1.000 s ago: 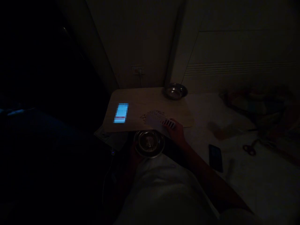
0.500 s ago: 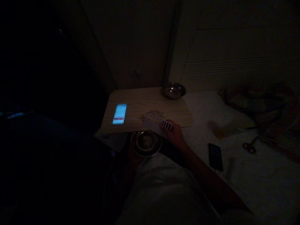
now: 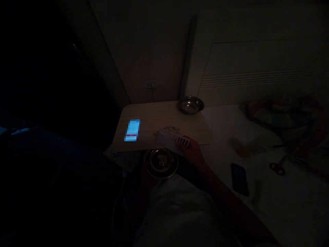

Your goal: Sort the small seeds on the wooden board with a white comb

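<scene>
My right hand (image 3: 191,149) is closed on a white plastic piece with a row of slots (image 3: 168,140), held low over the front of a small wooden table (image 3: 151,115). Small dark bits (image 3: 171,129) lie scattered on the tabletop along its far edge. Below the table's front edge, my left hand (image 3: 149,175) grips the left side of a round metal bowl (image 3: 175,168); most of its fingers are in deep shadow. Inside the bowl is a smaller round rim with pale and dark bits in it.
A lit phone (image 3: 132,130) lies on the table's left side, and a second metal bowl (image 3: 191,105) stands at its back right corner. On the white bedding are a dark phone (image 3: 240,179), red-handled scissors (image 3: 278,168) and a striped cloth (image 3: 277,115). The room is very dark.
The whole scene sits slightly lower in view, as my head has tilted up a little. Both hands keep their holds, and the slotted piece stays near the scattered bits.
</scene>
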### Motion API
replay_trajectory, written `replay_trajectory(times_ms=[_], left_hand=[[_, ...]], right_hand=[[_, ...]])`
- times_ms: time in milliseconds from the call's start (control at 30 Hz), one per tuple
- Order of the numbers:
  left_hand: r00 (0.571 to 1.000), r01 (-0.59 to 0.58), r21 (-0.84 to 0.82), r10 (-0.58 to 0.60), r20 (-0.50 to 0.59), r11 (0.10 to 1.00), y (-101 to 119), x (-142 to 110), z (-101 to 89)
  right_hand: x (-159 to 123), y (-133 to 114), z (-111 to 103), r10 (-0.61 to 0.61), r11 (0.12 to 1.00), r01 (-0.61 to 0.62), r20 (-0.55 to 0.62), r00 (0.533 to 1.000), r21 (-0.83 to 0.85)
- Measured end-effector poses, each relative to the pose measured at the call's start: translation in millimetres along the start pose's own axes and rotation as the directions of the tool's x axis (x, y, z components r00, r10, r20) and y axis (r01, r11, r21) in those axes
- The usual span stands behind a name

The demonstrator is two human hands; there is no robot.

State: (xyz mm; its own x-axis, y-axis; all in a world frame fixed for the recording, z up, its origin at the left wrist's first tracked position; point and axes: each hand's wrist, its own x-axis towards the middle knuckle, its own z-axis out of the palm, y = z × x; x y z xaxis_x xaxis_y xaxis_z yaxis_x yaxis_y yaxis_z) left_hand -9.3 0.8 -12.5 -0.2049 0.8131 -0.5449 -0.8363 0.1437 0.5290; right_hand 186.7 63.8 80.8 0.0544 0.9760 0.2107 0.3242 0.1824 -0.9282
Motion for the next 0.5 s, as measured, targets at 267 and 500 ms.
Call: replay_trajectory(times_ms=[267,500], left_hand=[[0.998,0.066,0.009,-0.066,-0.015,0.998,1,0,4.9],[0.989,0.144,-0.034,-0.145,-0.010,0.989,2,3,7.6]], right_hand=[[3,-4,-1,-0.009,0.999,0.006,-0.062,0.998,-0.047],[-1,-5,-1,0.034,0.999,-0.033,0.008,0.999,-0.026]])
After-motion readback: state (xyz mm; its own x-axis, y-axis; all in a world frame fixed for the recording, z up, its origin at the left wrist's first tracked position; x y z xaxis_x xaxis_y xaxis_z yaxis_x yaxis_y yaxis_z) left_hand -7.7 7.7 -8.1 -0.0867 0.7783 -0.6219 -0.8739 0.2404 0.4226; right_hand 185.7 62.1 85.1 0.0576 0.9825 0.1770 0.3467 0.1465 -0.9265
